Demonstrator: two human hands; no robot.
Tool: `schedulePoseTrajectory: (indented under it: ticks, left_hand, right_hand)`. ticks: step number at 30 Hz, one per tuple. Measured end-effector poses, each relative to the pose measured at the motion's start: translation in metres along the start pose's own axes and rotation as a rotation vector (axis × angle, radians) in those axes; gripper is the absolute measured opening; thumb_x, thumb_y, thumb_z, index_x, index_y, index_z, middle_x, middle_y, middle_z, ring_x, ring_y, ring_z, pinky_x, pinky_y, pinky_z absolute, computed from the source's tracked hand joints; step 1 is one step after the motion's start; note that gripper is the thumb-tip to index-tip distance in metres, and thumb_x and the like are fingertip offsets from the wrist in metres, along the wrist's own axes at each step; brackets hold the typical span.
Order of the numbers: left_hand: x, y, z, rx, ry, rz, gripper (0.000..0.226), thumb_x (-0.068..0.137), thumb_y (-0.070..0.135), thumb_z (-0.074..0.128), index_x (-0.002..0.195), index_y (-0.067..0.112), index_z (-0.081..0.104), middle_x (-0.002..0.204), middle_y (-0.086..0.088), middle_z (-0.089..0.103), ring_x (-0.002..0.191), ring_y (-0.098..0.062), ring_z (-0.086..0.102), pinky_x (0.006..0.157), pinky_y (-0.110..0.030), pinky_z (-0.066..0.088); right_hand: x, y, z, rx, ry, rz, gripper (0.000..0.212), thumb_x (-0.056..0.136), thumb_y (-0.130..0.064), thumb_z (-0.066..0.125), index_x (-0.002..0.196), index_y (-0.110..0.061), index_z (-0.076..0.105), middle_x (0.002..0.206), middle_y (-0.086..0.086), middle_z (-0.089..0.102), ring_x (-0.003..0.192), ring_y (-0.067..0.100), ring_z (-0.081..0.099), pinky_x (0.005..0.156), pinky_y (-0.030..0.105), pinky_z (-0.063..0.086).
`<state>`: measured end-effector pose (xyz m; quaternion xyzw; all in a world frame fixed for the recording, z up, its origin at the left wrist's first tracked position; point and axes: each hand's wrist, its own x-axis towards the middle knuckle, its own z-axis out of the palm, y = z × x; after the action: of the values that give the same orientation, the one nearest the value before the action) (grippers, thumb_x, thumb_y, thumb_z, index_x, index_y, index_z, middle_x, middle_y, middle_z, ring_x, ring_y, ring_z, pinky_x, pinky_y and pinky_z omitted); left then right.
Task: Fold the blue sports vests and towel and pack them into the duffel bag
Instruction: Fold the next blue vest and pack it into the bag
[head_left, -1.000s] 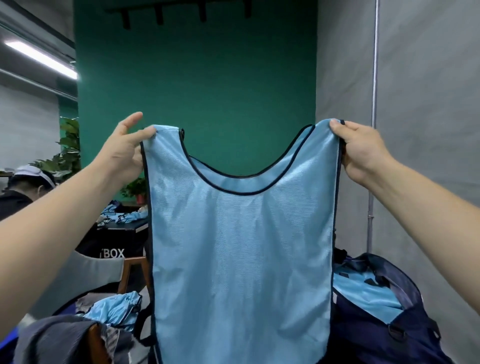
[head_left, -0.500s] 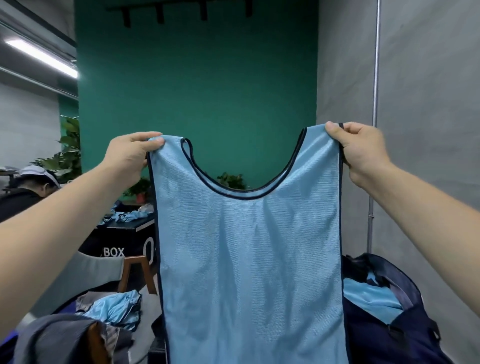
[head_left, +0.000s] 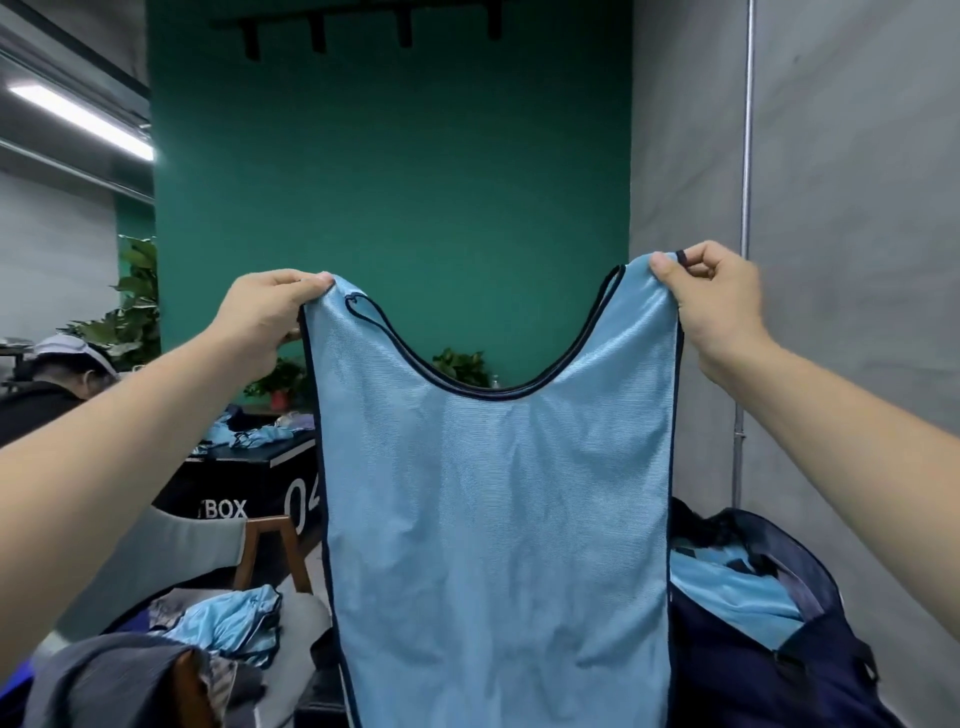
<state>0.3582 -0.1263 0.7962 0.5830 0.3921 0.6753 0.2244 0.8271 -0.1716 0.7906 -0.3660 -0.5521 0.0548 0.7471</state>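
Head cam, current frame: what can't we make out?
Hem of the vest: head view, cut off by the bottom edge.
Contents of the duffel bag: head view, left side hidden behind the vest.
Lettering on the black box: head view, partly covered by the vest.
Light-blue pile: head view, too crumpled to identify.

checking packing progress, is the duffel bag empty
No, light blue fabric lies inside the open duffel bag.
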Motion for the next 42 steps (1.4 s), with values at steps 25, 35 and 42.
schedulePoseTrajectory:
  ticks: [25,35,42]
  left_hand:
    - [0.037,-0.129,0.038,0.173,0.084,-0.143,0.047,0.095,0.063,0.067,0.084,0.017,0.066,0.09,-0.006,0.068,0.082,-0.025,0.064,0.079,-0.041,0.053]
    - [0.109,-0.23,0.083,0.256,0.06,-0.221,0.056,0.095,0.064,0.064,0.1,0.008,0.065,0.091,-0.006,0.063,0.081,-0.023,0.058,0.074,-0.039,0.044]
    - [0.139,-0.313,0.116,0.328,-0.047,-0.273,0.054,0.102,0.058,0.062,0.101,0.004,0.065,0.091,-0.01,0.061,0.083,-0.023,0.056,0.074,-0.038,0.041]
  right_hand:
    - [0.026,0.122,0.043,-0.065,-0.173,0.352,0.034,0.088,-0.025,0.089,0.1,0.003,0.073,0.093,0.012,0.076,0.081,0.022,0.07,0.09,0.045,0.065]
    - [0.063,0.231,0.089,-0.133,-0.261,0.48,0.035,0.082,-0.031,0.093,0.095,-0.004,0.075,0.1,0.017,0.079,0.081,0.025,0.07,0.094,0.057,0.062]
    - [0.074,0.317,0.106,-0.261,-0.333,0.551,0.027,0.074,-0.036,0.097,0.076,-0.018,0.077,0.103,0.016,0.08,0.088,0.027,0.074,0.098,0.056,0.061]
